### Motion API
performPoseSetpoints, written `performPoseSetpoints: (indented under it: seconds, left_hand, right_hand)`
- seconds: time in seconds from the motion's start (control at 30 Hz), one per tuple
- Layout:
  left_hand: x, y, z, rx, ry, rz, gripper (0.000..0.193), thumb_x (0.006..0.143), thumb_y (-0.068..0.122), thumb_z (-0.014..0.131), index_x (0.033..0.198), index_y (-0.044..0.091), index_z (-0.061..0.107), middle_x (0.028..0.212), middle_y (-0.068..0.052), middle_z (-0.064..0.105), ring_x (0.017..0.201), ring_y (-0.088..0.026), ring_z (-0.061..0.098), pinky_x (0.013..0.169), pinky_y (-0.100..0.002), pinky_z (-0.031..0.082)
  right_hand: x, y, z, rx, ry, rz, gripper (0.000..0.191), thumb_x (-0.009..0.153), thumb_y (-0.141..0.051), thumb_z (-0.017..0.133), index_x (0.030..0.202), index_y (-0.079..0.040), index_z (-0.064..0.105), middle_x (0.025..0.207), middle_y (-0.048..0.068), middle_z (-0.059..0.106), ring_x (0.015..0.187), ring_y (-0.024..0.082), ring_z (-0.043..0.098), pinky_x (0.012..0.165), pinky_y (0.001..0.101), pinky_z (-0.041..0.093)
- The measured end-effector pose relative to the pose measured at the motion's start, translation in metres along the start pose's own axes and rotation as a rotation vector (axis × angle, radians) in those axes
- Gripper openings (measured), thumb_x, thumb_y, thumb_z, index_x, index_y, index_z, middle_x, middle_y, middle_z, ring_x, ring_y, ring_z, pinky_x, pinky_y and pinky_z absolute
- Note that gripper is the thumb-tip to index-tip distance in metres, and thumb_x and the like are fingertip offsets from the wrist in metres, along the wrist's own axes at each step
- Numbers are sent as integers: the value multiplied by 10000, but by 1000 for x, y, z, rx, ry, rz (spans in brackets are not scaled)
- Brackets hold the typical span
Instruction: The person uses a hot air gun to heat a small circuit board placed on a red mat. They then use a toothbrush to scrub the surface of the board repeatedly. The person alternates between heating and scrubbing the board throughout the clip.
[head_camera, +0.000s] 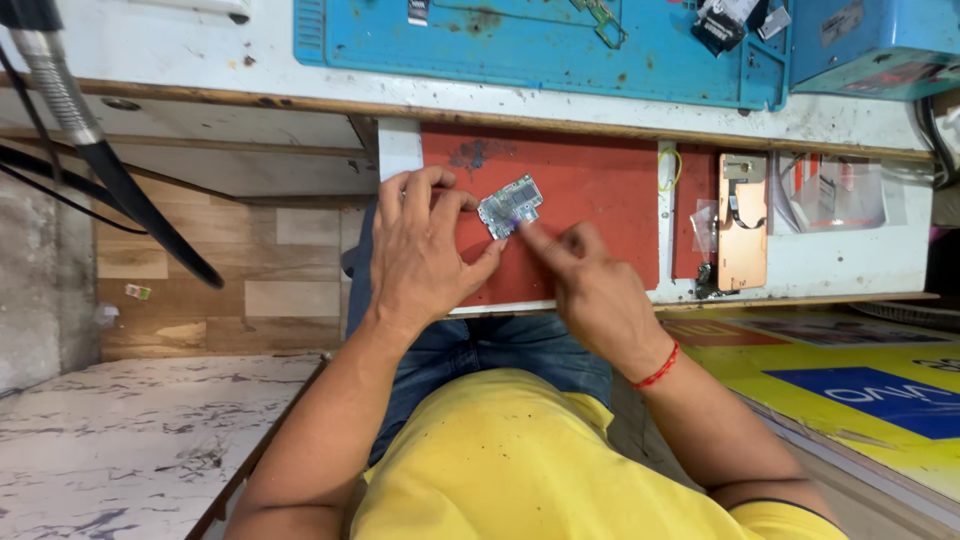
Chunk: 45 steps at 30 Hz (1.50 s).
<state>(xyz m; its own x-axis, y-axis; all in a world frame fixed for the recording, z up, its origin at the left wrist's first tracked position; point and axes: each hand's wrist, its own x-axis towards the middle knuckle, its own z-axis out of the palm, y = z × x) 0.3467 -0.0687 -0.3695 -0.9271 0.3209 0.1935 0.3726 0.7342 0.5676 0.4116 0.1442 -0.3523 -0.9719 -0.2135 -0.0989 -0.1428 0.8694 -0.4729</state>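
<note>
We see a small circuit board (510, 206), roughly rectangular with an uneven outline, silver-grey with metal shields and a bluish-purple sheen on its upper face. It lies flat and slightly askew on the red mat (590, 190) of the counter, pinned between the fingertips of our left hand (420, 250) and right hand (590, 285)
</note>
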Motion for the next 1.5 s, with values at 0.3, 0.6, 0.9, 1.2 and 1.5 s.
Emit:
performPoseSetpoints:
  seconds: [0.3,0.6,0.9,1.2,1.5]
  left_hand:
    - [-5,-6,5,-111,43,-8,471,683,278,937,1033,76,693,1235,-116,561,1214,-351,474,1034,-468,438]
    - [-7,-2,5,-70,45,18,439,683,272,930,1031,84,738,1238,-110,582,1199,-348,484,1006,-471,449]
    - [0,-4,4,-61,43,-3,406,699,298,926,1014,98,768,1215,-75,615,1187,-320,499,949,-464,465]
    - [12,-11,7,-48,66,32,425,692,278,921,1031,77,761,1220,-82,614,1190,-330,492,980,-460,468]
    - [13,-10,0,-41,65,23,485,659,331,949,1013,61,757,1198,-92,619,1163,-340,495,971,-476,455]
  right_hand:
    - [5,-8,9,-75,-57,47,656,882,18,554,1496,-211,541,1078,158,606,730,412,659,619,519,539]
    - [-6,0,11,-25,-70,-45,640,892,-7,562,1497,-215,538,1041,150,601,721,385,658,602,496,543]
    - [2,28,12,-10,2,-66,573,873,-21,603,1424,-176,588,1054,170,601,744,392,665,587,478,552]
    - [16,1,19,43,44,-71,624,878,-13,600,1484,-150,541,1071,171,618,680,395,658,589,503,552]
    - [25,16,15,-15,43,-84,613,860,-20,606,1445,-202,579,1066,167,614,680,381,663,575,475,559]
